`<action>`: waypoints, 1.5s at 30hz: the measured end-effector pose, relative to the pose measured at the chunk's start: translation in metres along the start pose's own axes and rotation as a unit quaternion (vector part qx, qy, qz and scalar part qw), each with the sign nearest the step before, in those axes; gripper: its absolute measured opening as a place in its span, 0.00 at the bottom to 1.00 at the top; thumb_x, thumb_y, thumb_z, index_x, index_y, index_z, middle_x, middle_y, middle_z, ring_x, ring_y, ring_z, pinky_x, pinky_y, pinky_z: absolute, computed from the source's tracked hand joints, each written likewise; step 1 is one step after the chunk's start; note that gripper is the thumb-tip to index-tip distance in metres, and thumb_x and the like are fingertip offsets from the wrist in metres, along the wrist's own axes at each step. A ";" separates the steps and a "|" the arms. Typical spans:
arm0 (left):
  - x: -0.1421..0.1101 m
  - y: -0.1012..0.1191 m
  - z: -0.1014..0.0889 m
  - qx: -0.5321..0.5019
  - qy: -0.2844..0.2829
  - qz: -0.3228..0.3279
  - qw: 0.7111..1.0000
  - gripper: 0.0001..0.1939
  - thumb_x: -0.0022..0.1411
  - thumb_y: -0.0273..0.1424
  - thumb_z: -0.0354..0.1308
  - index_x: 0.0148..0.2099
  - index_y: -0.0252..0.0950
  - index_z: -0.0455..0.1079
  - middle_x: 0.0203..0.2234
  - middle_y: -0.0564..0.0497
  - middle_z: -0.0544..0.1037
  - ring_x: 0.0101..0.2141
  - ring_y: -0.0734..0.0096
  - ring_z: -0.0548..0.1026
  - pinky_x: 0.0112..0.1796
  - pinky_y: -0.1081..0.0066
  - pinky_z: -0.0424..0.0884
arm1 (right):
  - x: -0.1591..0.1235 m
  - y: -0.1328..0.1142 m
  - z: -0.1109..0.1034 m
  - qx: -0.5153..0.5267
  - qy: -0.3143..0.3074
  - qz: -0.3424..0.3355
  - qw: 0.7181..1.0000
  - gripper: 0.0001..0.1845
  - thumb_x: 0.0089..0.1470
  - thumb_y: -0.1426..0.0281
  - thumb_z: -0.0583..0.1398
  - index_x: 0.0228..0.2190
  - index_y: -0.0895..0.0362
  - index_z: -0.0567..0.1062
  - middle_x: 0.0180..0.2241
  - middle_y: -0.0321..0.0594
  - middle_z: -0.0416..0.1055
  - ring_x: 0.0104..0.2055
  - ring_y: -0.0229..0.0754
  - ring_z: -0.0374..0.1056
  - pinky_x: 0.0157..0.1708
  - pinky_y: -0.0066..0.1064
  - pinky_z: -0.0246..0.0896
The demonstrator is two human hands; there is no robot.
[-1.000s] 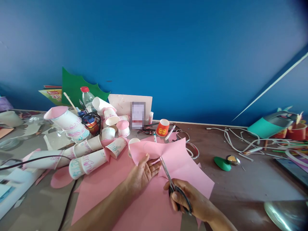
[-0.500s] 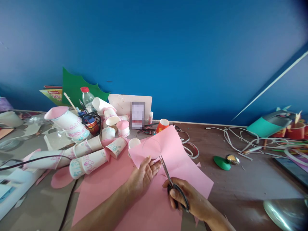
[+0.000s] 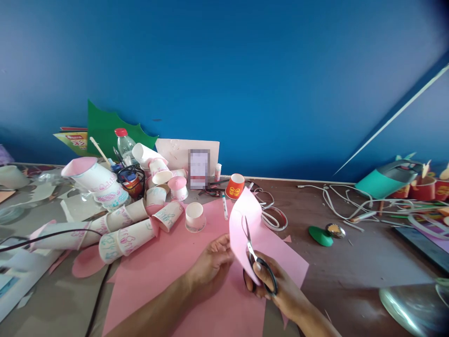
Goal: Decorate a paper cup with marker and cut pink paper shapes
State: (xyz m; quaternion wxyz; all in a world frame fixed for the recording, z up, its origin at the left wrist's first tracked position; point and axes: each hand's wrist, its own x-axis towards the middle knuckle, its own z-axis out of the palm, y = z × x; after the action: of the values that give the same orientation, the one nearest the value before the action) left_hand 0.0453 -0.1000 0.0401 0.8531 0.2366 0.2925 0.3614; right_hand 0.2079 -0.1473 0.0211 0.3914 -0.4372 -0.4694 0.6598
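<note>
My left hand [image 3: 214, 262] pinches the left edge of a curled piece of pink paper [image 3: 242, 206], which stands up from the table. Its fingertips are partly behind the paper. In my right hand [image 3: 275, 283] is a pair of black-handled scissors [image 3: 249, 243], thumb and fingers through the loops. The blades point up and lie against the paper, looking nearly closed; a thin curved line shows beside the tips. Beneath both hands lies a large pink sheet [image 3: 175, 267]. A white paper cup [image 3: 194, 217] stands on that sheet, beyond my left hand.
Decorated paper cups [image 3: 135, 236] lie and stand in stacks on the left, near a plastic bottle [image 3: 124, 142]. A red cup [image 3: 235, 186] and a marker [image 3: 225, 206] are at the back. White cables [image 3: 335, 206] and a green paper piece [image 3: 320, 236] lie on the right.
The pink paper has been turned from lying tilted to standing curled, shifting right and uncovering the white cup and marker. My left hand has gone from palm-up to pinching its edge.
</note>
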 end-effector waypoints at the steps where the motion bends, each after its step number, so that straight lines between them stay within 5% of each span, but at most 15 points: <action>1: 0.002 -0.001 -0.002 -0.005 -0.023 0.001 1.000 0.11 0.51 0.28 0.65 0.39 0.32 0.74 0.32 0.42 0.81 0.39 0.49 0.78 0.42 0.57 0.71 | 0.000 0.000 0.000 -0.001 0.001 -0.007 1.000 0.25 0.56 0.48 0.55 0.36 0.59 0.67 0.23 0.35 0.68 0.18 0.29 0.52 0.19 0.25 0.45; 5: 0.013 -0.004 -0.019 -0.071 -0.087 0.032 0.993 0.15 0.52 0.32 0.61 0.43 0.31 0.73 0.36 0.41 0.80 0.42 0.51 0.77 0.50 0.55 0.65 | -0.001 0.000 0.000 0.007 -0.017 -0.009 1.000 0.25 0.57 0.48 0.54 0.38 0.59 0.67 0.23 0.35 0.67 0.19 0.29 0.52 0.19 0.25 0.44; 10: 0.018 0.001 -0.036 -0.136 -0.149 -0.034 0.979 0.26 0.54 0.45 0.55 0.43 0.26 0.72 0.38 0.34 0.78 0.46 0.44 0.73 0.56 0.50 0.54 | -0.002 0.001 0.000 -0.020 -0.045 -0.011 0.999 0.27 0.57 0.48 0.55 0.40 0.61 0.66 0.22 0.35 0.67 0.20 0.30 0.53 0.20 0.25 0.46; 15: 0.013 0.015 -0.037 -0.157 -0.142 -0.088 0.973 0.30 0.54 0.51 0.54 0.44 0.27 0.71 0.40 0.33 0.77 0.45 0.42 0.73 0.52 0.45 0.57 | -0.004 0.002 -0.004 -0.052 -0.069 -0.006 0.996 0.27 0.57 0.48 0.55 0.41 0.61 0.67 0.23 0.35 0.68 0.20 0.31 0.54 0.21 0.25 0.47; 20: 0.010 0.022 -0.044 -0.107 -0.186 -0.088 0.973 0.30 0.57 0.47 0.54 0.52 0.29 0.68 0.44 0.35 0.76 0.48 0.43 0.71 0.46 0.47 0.63 | -0.005 -0.001 -0.007 -0.033 -0.065 -0.005 0.997 0.28 0.56 0.48 0.56 0.41 0.61 0.67 0.22 0.35 0.67 0.20 0.31 0.53 0.20 0.24 0.44; 23: 0.010 0.025 -0.048 -0.081 -0.198 -0.064 0.975 0.23 0.57 0.37 0.55 0.52 0.29 0.68 0.44 0.37 0.76 0.48 0.46 0.70 0.46 0.49 0.65 | -0.005 -0.003 -0.008 -0.031 -0.056 0.002 0.998 0.28 0.55 0.47 0.56 0.41 0.61 0.67 0.22 0.35 0.68 0.21 0.31 0.53 0.20 0.24 0.44; 30: 0.010 0.030 -0.043 -0.014 -0.151 -0.063 0.986 0.24 0.47 0.20 0.55 0.49 0.30 0.70 0.40 0.39 0.78 0.40 0.53 0.75 0.42 0.51 0.70 | -0.008 -0.006 -0.008 -0.070 -0.046 0.014 0.996 0.29 0.56 0.47 0.55 0.41 0.60 0.66 0.24 0.36 0.68 0.22 0.32 0.54 0.22 0.25 0.48; 36: 0.012 0.023 -0.036 -0.006 -0.040 -0.098 0.994 0.14 0.56 0.28 0.58 0.44 0.27 0.71 0.36 0.36 0.79 0.38 0.52 0.77 0.40 0.54 0.72 | -0.004 -0.006 -0.002 -0.099 -0.031 0.005 0.995 0.25 0.56 0.48 0.55 0.36 0.59 0.67 0.24 0.35 0.65 0.23 0.32 0.55 0.22 0.25 0.49; 45: 0.017 0.014 -0.036 0.057 0.058 -0.076 0.994 0.11 0.44 0.25 0.65 0.34 0.28 0.73 0.23 0.44 0.79 0.25 0.64 0.76 0.31 0.67 0.71 | -0.005 -0.007 -0.001 -0.049 -0.041 0.016 0.998 0.27 0.55 0.45 0.54 0.32 0.59 0.66 0.24 0.35 0.66 0.18 0.28 0.54 0.17 0.22 0.46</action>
State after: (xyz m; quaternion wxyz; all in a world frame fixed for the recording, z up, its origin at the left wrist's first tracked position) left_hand 0.0237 -0.0712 0.0172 0.8449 0.2405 0.3784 0.2917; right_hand 0.2110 -0.1497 0.0288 0.3391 -0.4357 -0.5096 0.6599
